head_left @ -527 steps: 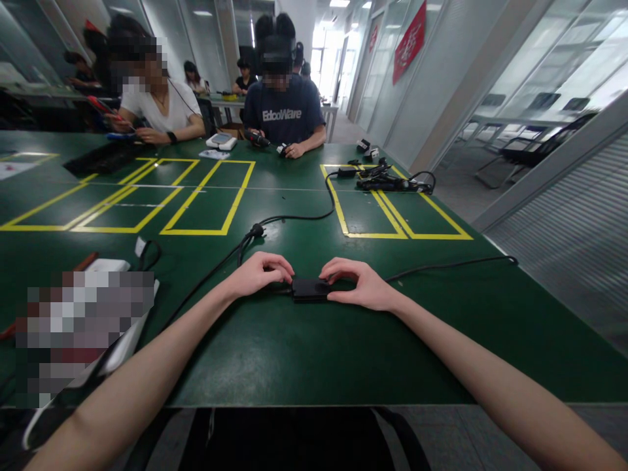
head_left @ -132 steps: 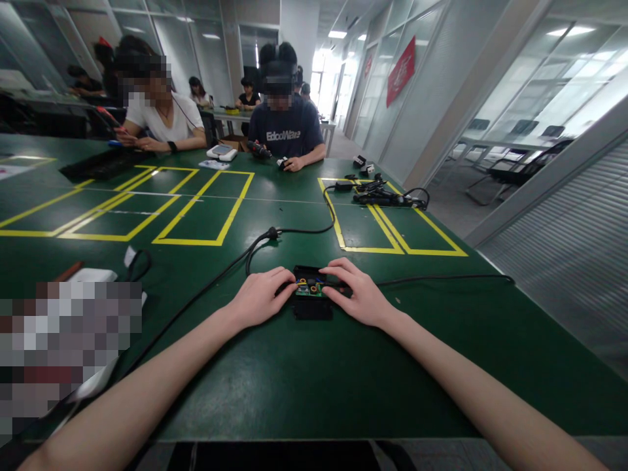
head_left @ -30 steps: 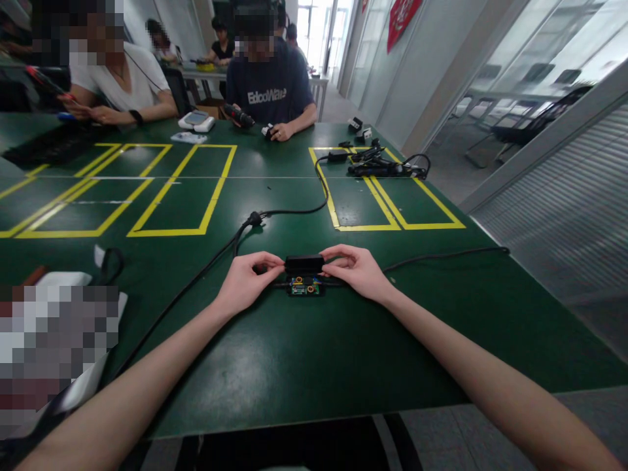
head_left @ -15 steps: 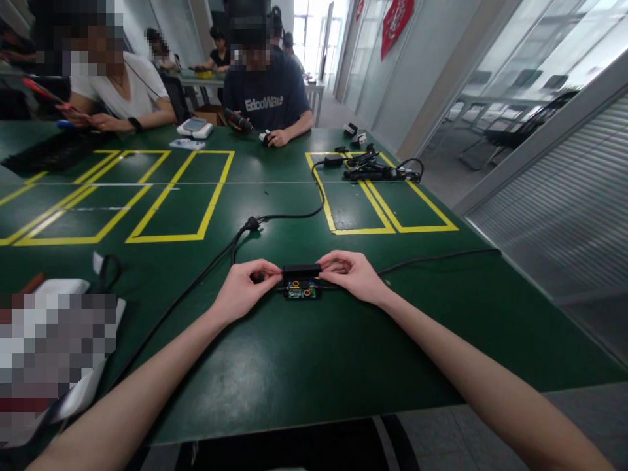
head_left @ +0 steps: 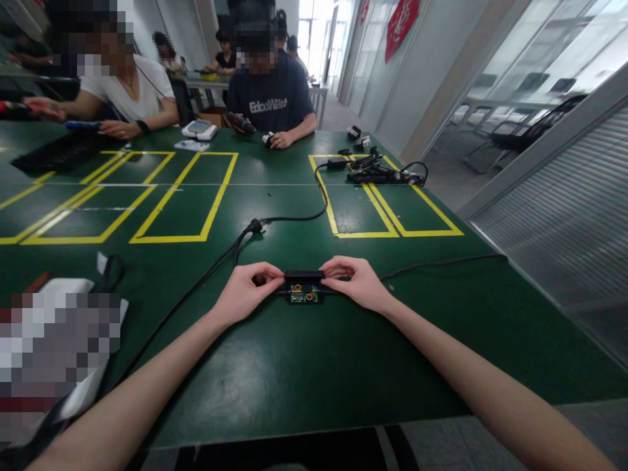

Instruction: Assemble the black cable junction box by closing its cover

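A small black power adapter lies open on the green table, its circuit board (head_left: pixel 303 296) showing green with orange parts. A black cover (head_left: pixel 304 276) is held over the board's far side. My left hand (head_left: pixel 245 293) pinches the cover's left end with curled fingers. My right hand (head_left: pixel 356 282) pinches its right end the same way. A black cable (head_left: pixel 216 263) runs from the adapter's left side toward a connector (head_left: pixel 254 226). A thinner cable (head_left: pixel 441 263) leads off to the right.
Yellow tape rectangles (head_left: pixel 184 196) mark the table. A pile of black adapters and cables (head_left: pixel 380 171) lies at the far right. Two people sit across the table, one holding a screwdriver (head_left: pixel 240 123). White items (head_left: pixel 63 286) lie at my left. The table's right edge (head_left: pixel 515 275) is close.
Since a second ago the black cover has come down closer onto the circuit board, with both hands still pinching its ends. Much earlier the adapter was closed, then lay open.
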{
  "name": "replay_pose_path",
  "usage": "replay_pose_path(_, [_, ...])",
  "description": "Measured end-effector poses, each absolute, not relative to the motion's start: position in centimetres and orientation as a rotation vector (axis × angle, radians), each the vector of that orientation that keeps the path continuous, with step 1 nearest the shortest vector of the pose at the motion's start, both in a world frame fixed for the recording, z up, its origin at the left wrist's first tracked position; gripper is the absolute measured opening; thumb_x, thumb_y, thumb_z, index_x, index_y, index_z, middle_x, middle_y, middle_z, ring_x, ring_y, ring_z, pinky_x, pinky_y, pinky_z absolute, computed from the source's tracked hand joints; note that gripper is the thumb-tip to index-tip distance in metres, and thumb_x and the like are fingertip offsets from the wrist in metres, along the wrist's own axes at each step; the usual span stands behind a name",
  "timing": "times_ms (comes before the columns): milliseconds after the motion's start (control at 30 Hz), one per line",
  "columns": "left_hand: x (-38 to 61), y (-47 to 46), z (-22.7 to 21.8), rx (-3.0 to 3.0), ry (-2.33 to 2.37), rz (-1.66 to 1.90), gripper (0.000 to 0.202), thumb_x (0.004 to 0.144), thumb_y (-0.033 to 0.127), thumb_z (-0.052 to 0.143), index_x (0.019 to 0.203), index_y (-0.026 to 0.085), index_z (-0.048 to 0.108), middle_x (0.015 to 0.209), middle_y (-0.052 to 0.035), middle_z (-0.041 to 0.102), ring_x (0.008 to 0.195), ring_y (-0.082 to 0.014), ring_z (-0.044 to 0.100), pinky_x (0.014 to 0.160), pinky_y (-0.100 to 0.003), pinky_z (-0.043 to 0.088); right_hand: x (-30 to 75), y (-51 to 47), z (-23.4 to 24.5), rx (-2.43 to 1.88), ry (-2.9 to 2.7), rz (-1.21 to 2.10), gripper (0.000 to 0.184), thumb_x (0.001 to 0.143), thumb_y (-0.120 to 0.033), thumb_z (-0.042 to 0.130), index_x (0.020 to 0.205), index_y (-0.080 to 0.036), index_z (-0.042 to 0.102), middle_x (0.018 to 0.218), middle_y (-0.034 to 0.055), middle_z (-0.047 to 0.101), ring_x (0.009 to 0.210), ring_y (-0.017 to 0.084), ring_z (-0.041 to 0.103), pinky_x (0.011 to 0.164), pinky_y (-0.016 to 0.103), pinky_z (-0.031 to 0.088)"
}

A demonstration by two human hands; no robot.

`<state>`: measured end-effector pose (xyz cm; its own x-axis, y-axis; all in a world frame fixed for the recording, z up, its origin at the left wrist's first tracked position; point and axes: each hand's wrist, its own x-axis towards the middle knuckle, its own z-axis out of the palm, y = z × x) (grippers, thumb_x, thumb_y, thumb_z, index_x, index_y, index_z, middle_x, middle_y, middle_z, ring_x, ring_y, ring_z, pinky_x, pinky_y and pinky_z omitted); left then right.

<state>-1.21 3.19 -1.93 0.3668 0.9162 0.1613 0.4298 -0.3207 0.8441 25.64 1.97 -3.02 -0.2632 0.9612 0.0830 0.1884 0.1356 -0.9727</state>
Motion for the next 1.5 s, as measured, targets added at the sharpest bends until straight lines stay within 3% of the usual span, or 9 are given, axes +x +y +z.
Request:
replay_pose_path(167, [-1.2, 3.1, -1.8, 1.928, 1.157, 0.827, 0.022, 0.085, 0.035, 0.065, 0.086, 0.017, 0.079, 0.070, -0.0012, 0.073, 0.059, -0.0133, 0.056, 0.057, -0.024, 0.042, 26.2, 2.0, -3.0, -1.037, -1.698, 1.231, 0.018, 0.075, -0.019, 0.072, 0.093, -0.018, 0.075, 0.091, 0.0041, 0.077, 0.087, 0.019, 0.077, 0.087, 0.036, 0.063])
replay_pose_path(300, [-1.5, 3.2, -1.5, 1.921, 1.081, 0.793, 0.023, 0.084, 0.022, 0.057, 0.093, 0.017, 0.078, 0.086, -0.0037, 0.080, 0.072, -0.0161, 0.068, 0.067, -0.025, 0.050, 26.8, 2.0, -2.7, -0.916, -1.790, 1.180, 0.035, 0.072, -0.009, 0.054, 0.096, -0.019, 0.078, 0.095, 0.0035, 0.076, 0.091, 0.018, 0.075, 0.090, 0.035, 0.062])
replay_pose_path(400, [-1.8, 3.3, -1.3, 1.901, 1.055, 0.770, 0.024, 0.084, 0.020, 0.056, 0.095, 0.016, 0.077, 0.090, -0.0050, 0.081, 0.079, -0.0181, 0.072, 0.073, -0.027, 0.053, 27.0, 2.0, -2.5, -0.901, -1.860, 1.120, 0.036, 0.074, -0.008, 0.052, 0.096, -0.019, 0.078, 0.095, 0.0044, 0.077, 0.091, 0.018, 0.073, 0.088, 0.035, 0.060])
replay_pose_path(567, [-2.0, 3.1, -1.3, 2.041, 0.978, 0.771, 0.023, 0.090, 0.025, 0.058, 0.102, 0.016, 0.075, 0.092, -0.0054, 0.079, 0.081, -0.0181, 0.071, 0.077, -0.030, 0.055, 27.1, 1.9, -2.4, -0.876, -1.985, 0.985, 0.022, 0.085, -0.014, 0.059, 0.097, -0.019, 0.077, 0.094, 0.0063, 0.076, 0.088, 0.019, 0.072, 0.083, 0.035, 0.058])
replay_pose_path(733, [-1.5, 2.5, -2.0, 2.447, 0.852, 0.774, 0.030, 0.082, 0.031, 0.076, 0.109, 0.019, 0.068, 0.102, -0.0062, 0.072, 0.090, -0.0209, 0.068, 0.081, -0.033, 0.055, 26.7, 1.7, -2.0, -0.814, -2.102, 0.820, 0.015, 0.090, -0.017, 0.066, 0.101, -0.020, 0.075, 0.093, 0.0063, 0.074, 0.087, 0.019, 0.070, 0.081, 0.035, 0.056])
replay_pose_path(800, [-1.1, 2.5, -2.2, 2.520, 0.864, 0.762, 0.022, 0.082, 0.027, 0.074, 0.101, 0.019, 0.065, 0.101, -0.0061, 0.071, 0.091, -0.0214, 0.068, 0.080, -0.033, 0.054, 26.5, 1.5, -2.1, -0.802, -2.156, 0.763, 0.019, 0.088, -0.018, 0.068, 0.106, -0.020, 0.074, 0.097, 0.0068, 0.071, 0.089, 0.019, 0.068, 0.082, 0.035, 0.057])
replay_pose_path(933, [-0.7, 2.7, -2.3, 2.650, 0.872, 0.727, 0.018, 0.081, 0.024, 0.071, 0.096, 0.019, 0.062, 0.098, -0.0057, 0.071, 0.089, -0.0226, 0.067, 0.078, -0.035, 0.053, 25.8, 1.2, -2.7, -0.769, -2.324, 0.613, 0.047, 0.083, -0.021, 0.074, 0.128, -0.021, 0.065, 0.116, 0.0111, 0.066, 0.105, 0.023, 0.065, 0.089, 0.039, 0.057])
replay_pose_path(1267, [-0.4, 3.0, -2.5, 2.857, 0.867, 0.640, 0.034, 0.096, 0.034, 0.063, 0.124, 0.015, 0.062, 0.104, -0.0096, 0.073, 0.093, -0.0257, 0.067, 0.081, -0.038, 0.053, 25.2, 1.2, -3.0, -0.827, -2.563, 0.067, 0.037, 0.106, -0.036, 0.051, 0.134, -0.014, 0.059, 0.113, 0.0147, 0.073, 0.096, 0.026, 0.068, 0.080, 0.039, 0.054])
replay_pose_path(1500, [-0.3, 2.8, -1.9, 2.863, 0.806, 0.558, 0.031, 0.103, 0.038, 0.056, 0.119, 0.014, 0.066, 0.097, -0.0080, 0.074, 0.088, -0.0237, 0.068, 0.077, -0.037, 0.049, 25.2, 0.8, -2.1, -0.798, -2.620, -0.062, 0.038, 0.109, -0.041, 0.044, 0.122, -0.010, 0.064, 0.099, 0.0134, 0.075, 0.083, 0.023, 0.067, 0.069, 0.035, 0.048])
